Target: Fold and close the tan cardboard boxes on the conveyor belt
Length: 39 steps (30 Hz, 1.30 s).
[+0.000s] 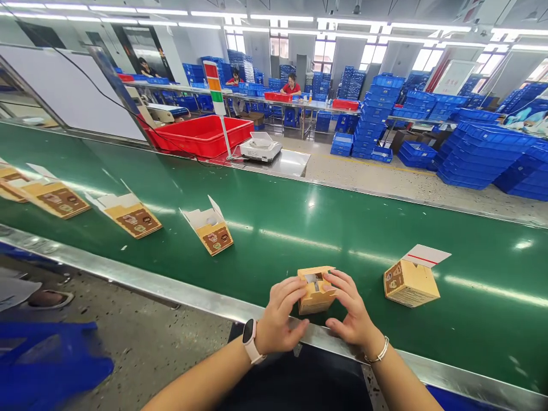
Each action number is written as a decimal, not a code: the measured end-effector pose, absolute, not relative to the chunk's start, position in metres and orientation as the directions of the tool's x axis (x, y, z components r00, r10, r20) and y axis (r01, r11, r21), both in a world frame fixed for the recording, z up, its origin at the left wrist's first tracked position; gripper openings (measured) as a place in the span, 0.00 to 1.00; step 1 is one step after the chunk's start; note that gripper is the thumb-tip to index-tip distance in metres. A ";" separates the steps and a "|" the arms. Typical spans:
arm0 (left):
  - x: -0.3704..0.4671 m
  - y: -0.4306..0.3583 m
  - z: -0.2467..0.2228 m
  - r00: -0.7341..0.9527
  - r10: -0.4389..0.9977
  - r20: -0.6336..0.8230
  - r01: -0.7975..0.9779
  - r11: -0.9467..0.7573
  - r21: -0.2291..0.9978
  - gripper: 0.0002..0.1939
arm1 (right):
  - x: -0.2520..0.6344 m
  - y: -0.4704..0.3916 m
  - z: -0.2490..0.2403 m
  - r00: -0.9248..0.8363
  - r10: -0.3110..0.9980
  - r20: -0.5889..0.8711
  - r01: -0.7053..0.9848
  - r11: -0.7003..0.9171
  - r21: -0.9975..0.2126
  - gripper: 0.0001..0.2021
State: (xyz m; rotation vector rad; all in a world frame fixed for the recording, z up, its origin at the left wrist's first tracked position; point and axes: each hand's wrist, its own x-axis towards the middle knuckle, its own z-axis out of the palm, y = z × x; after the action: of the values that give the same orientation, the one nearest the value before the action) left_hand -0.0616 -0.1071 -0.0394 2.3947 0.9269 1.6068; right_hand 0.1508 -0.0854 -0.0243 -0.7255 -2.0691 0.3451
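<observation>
One box (pixel 315 307) on the belt (pixel 265 217) — top partly open
Left hand (pixel 286 313) and right hand (pixel 351 308) touch its flaps (pixel 320 296) — thumbs spread from the fingers

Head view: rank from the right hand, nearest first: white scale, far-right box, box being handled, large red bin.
From the right hand:
1. Box being handled: at its fingers, to its left.
2. Far-right box: to its right.
3. White scale: across the green belt, ahead-left.
4. Large red bin: left of the scale.
</observation>
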 end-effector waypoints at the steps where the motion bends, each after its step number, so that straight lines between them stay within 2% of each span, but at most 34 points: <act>1: -0.061 -0.105 -0.038 0.323 0.559 0.763 0.467 -0.796 0.386 0.23 | 0.149 -0.086 -0.024 -0.456 0.623 0.636 0.383 0.782 -0.491 0.25; 4: -0.059 -0.093 -0.029 0.430 0.632 0.645 0.559 -0.747 0.359 0.24 | 0.146 -0.084 -0.021 -0.470 0.665 0.580 0.428 0.747 -0.509 0.22; 8: -0.051 -0.082 -0.005 0.489 0.745 0.454 0.626 -0.662 0.413 0.23 | 0.141 -0.083 -0.013 -0.432 0.706 0.562 0.385 0.707 -0.592 0.18; 10: -0.045 -0.080 0.007 0.517 0.768 0.378 0.634 -0.640 0.434 0.21 | 0.138 -0.087 -0.011 -0.351 0.731 0.585 0.341 0.682 -0.647 0.20; 13: -0.040 -0.078 0.014 0.561 0.756 0.338 0.612 -0.653 0.445 0.17 | 0.131 -0.097 -0.014 -0.102 0.802 0.588 0.308 0.587 -0.748 0.16; 15: -0.040 -0.078 0.009 0.567 0.730 0.382 0.563 -0.682 0.466 0.13 | 0.127 -0.103 -0.019 0.067 0.845 0.530 0.281 0.494 -0.823 0.13; 17: -0.041 -0.078 0.001 0.473 0.717 0.512 0.513 -0.697 0.501 0.11 | 0.125 -0.106 -0.022 0.217 0.869 0.445 0.239 0.394 -0.887 0.12; 19: -0.043 -0.080 -0.007 0.341 0.665 0.664 0.487 -0.729 0.480 0.10 | 0.124 -0.107 -0.024 0.337 0.895 0.292 0.128 0.264 -0.956 0.13; 20: -0.043 -0.080 -0.010 0.317 0.618 0.719 0.492 -0.755 0.433 0.11 | 0.124 -0.106 -0.024 0.361 0.913 0.188 0.042 0.185 -0.982 0.14; 22: -0.040 -0.082 -0.012 0.392 0.532 0.750 0.517 -0.802 0.298 0.14 | 0.128 -0.103 -0.022 0.320 0.947 -0.012 -0.133 0.033 -0.991 0.20; 24: -0.034 -0.083 -0.011 0.528 0.518 0.673 0.537 -0.817 0.208 0.23 | 0.135 -0.099 -0.019 0.259 0.958 -0.125 -0.229 -0.065 -0.971 0.26; 27: -0.022 -0.085 -0.006 0.622 0.584 0.522 0.577 -0.792 0.199 0.32 | 0.146 -0.096 -0.012 0.193 0.958 -0.212 -0.261 -0.159 -0.952 0.27; 29: -0.015 -0.087 -0.003 0.638 0.623 0.453 0.596 -0.772 0.222 0.32 | 0.152 -0.098 -0.008 0.111 0.960 -0.258 -0.259 -0.222 -0.940 0.27; 35: 0.003 -0.088 0.003 0.681 0.632 0.371 0.553 -0.775 0.306 0.20 | 0.164 -0.104 -0.004 0.056 0.969 -0.243 -0.179 -0.229 -0.957 0.22; 37: 0.006 -0.089 0.005 0.679 0.622 0.390 0.539 -0.783 0.309 0.20 | 0.170 -0.105 -0.007 0.065 0.971 -0.230 -0.149 -0.218 -0.964 0.22; 39: 0.003 -0.092 0.006 0.656 0.588 0.473 0.513 -0.807 0.291 0.22 | 0.176 -0.108 -0.011 0.167 0.972 -0.165 -0.130 -0.144 -0.981 0.22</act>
State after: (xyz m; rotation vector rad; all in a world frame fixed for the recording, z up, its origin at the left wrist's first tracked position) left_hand 0.0034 -0.0921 0.0063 2.7377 0.9150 0.8516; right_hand 0.1758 -0.1078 -0.0106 -1.3127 -0.9141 1.2398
